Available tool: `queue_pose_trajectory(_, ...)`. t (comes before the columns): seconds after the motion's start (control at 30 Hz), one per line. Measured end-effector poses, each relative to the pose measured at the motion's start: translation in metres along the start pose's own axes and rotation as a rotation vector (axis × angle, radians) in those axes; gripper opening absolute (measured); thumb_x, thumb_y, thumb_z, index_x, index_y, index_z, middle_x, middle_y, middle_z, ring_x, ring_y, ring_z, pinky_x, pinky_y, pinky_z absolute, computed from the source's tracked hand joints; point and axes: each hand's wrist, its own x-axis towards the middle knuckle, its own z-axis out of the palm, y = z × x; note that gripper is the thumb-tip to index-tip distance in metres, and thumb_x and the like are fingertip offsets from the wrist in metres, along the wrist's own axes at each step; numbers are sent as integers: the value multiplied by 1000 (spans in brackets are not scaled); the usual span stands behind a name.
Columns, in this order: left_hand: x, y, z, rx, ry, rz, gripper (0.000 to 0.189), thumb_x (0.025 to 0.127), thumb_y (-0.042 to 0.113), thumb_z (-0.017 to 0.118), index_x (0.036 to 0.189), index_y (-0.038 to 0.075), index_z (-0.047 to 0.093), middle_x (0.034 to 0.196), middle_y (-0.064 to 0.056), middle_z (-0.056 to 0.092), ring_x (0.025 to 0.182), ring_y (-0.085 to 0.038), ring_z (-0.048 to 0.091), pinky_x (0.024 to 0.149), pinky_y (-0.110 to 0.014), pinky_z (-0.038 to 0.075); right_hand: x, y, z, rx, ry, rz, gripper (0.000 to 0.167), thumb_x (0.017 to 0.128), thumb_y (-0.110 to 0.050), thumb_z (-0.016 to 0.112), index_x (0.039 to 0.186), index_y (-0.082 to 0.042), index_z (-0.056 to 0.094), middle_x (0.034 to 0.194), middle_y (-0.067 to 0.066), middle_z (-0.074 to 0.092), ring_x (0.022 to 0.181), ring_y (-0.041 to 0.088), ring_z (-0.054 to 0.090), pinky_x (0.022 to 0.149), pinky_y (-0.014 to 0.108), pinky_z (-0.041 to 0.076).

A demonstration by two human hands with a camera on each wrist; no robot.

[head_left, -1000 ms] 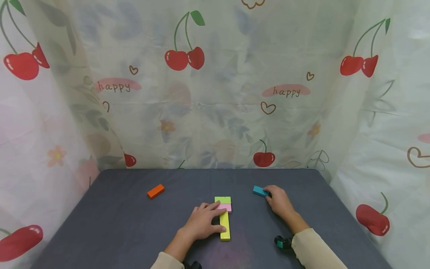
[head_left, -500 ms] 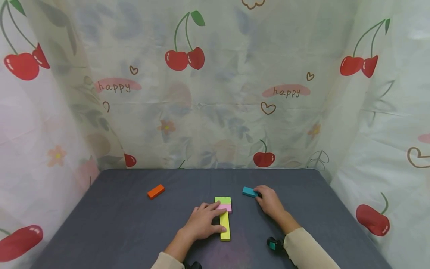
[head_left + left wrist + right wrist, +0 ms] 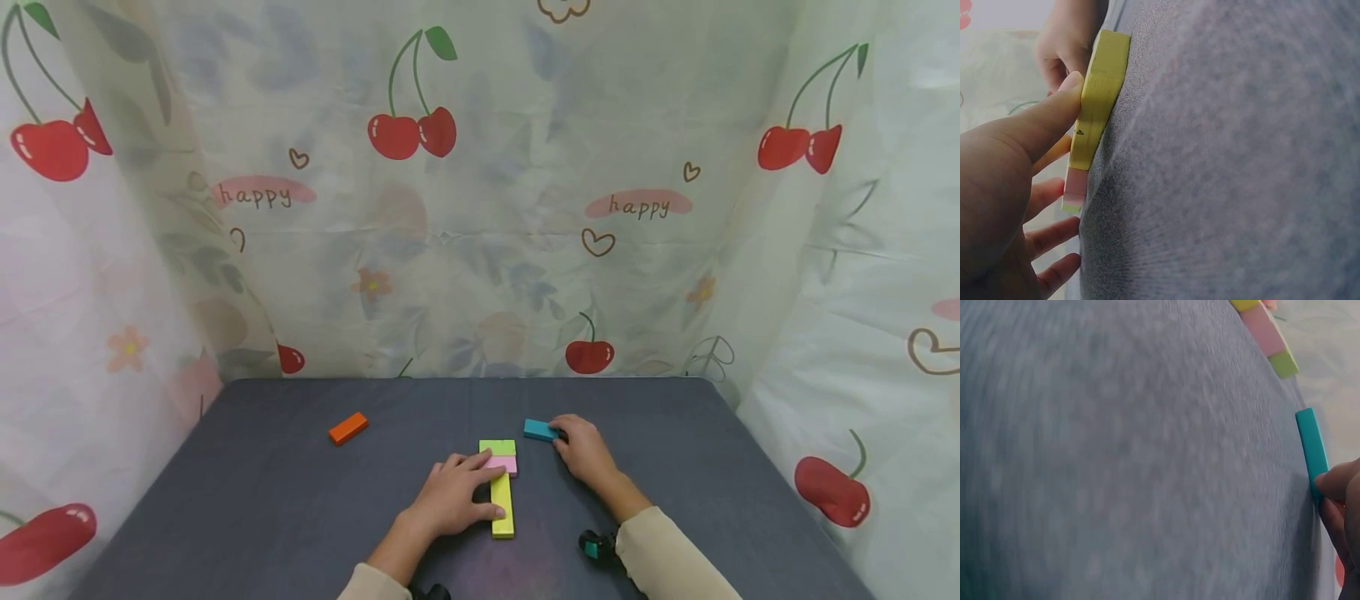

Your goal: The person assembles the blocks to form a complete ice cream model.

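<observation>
Near the middle of the table, a yellow block (image 3: 503,504) lies lengthwise with a pink block (image 3: 507,465) across its far end and a lime-green block (image 3: 497,447) beyond that. My left hand (image 3: 448,497) rests on this row, fingers extended over the pink and yellow pieces. The left wrist view shows its thumb touching the yellow block (image 3: 1100,97). Just right of the lime-green piece, my right hand (image 3: 587,454) pinches a blue block (image 3: 538,429) by its right end. Thumb and fingertips grip the blue block (image 3: 1312,444) in the right wrist view.
An orange block (image 3: 348,428) lies at an angle toward the back left of the dark table (image 3: 300,517). Behind the table's far edge hangs a printed cloth (image 3: 480,208), with more cloth along both sides.
My right hand has moved left with the blue block, bringing it closer to the lime-green piece. The left hand and the row of blocks have stayed in place.
</observation>
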Motion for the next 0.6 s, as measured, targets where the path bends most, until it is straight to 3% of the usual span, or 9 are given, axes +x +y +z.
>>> queue_pose_trajectory(0.6,0,-2,1,-27,9,15,67,83,62,64,142,34,52,153,3,38,127,-26,41,95,-51,35,8,-23,18,85,10,-4,18,88,-10,72,105,-5,72,111,11,66,104,27,62,89,46,49)
